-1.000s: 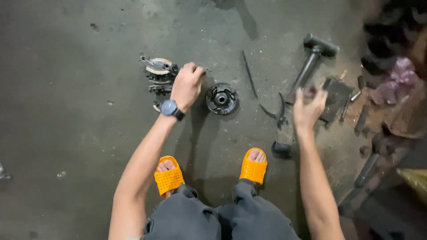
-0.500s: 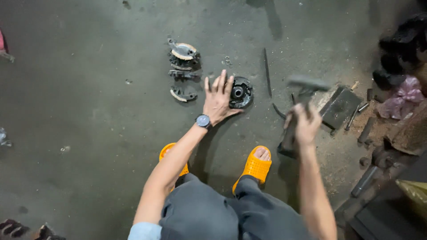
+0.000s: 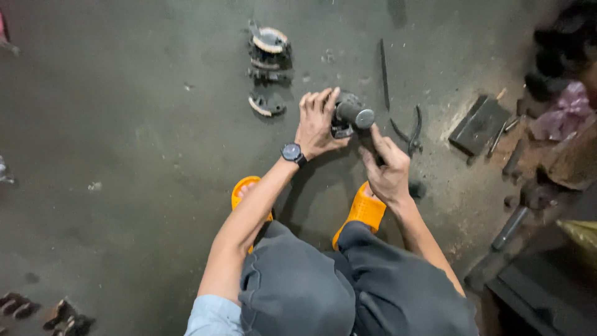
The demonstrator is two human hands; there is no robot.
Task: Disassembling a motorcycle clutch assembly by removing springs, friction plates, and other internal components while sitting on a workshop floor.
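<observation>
Head view, reading left to right. Dark metal scraps [image 3: 59, 314] sit at lower left on my concrete floor [image 3: 124, 143]. Upper centre: a stack of round drum-like parts [image 3: 268, 53], with a curved shoe piece [image 3: 266, 104] just below it. My left hand [image 3: 318, 124], watch on the wrist, lies with fingers spread flat against the round dark hub part [image 3: 344, 121] at frame centre, touching it. My right hand [image 3: 387, 168] is wrapped tight round a hammer handle, and the hammer head [image 3: 356, 114] is right over the hub; contact I cannot tell. Pliers [image 3: 410, 132] lie just right of it, with a flat dark block [image 3: 479, 123] farther right. Orange sandals [image 3: 364, 210] are below the hands.
</observation>
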